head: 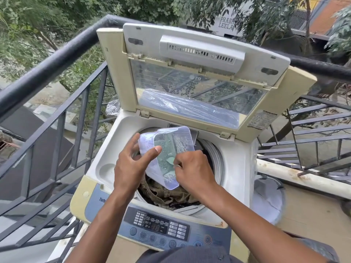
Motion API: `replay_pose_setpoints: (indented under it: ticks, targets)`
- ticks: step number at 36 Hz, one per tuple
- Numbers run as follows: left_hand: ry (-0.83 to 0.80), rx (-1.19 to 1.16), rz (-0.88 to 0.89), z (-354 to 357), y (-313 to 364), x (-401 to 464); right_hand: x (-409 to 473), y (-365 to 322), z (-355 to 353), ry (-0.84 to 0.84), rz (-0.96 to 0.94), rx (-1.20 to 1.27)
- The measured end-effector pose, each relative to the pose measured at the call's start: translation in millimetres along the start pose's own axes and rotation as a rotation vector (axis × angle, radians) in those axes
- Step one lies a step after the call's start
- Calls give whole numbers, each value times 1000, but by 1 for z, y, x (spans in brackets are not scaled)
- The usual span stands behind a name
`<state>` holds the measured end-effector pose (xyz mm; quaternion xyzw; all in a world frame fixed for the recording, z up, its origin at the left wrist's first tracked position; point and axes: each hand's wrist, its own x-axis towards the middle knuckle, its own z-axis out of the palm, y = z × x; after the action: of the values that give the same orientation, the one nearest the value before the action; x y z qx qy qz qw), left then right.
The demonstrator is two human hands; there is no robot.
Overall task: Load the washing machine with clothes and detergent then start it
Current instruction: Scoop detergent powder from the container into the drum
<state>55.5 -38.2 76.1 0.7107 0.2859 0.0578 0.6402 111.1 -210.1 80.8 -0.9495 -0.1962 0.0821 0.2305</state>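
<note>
– Head view: left hand (131, 164) grips the tub (167, 154), tilted over the drum (212, 158); right hand (191, 168) pinches something inside.
– Light, stiff, probably slippery plastic; hold its rim.

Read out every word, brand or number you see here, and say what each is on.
"LG", upside down, on the lid.
"Turb", cut off by the left hand's arm, on the panel.
"18" on the display.
"PRAB" and "LEELA", cut off, on a sign.
Button labels and lid sticker: too small.
</note>
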Motion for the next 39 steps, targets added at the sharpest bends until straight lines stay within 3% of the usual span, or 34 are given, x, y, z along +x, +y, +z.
replay_pose_setpoints:
  ticks: [6, 17, 22, 33, 39]
  targets:
    - [31, 34, 0, 2, 7, -2, 4, -3, 0, 21, 101, 193]
    - [62, 304, 70, 8, 20, -4, 0, -15, 2, -22, -18, 193]
    - [64, 344, 63, 9, 21, -5, 1, -18, 2, -67, 8, 310]
    - [108, 322, 68, 12, 17, -5, 3, -5, 9, -151, 506, 988]
    - [114, 335, 91, 16, 12, -5, 7, 1, 11, -190, 653, 1187]
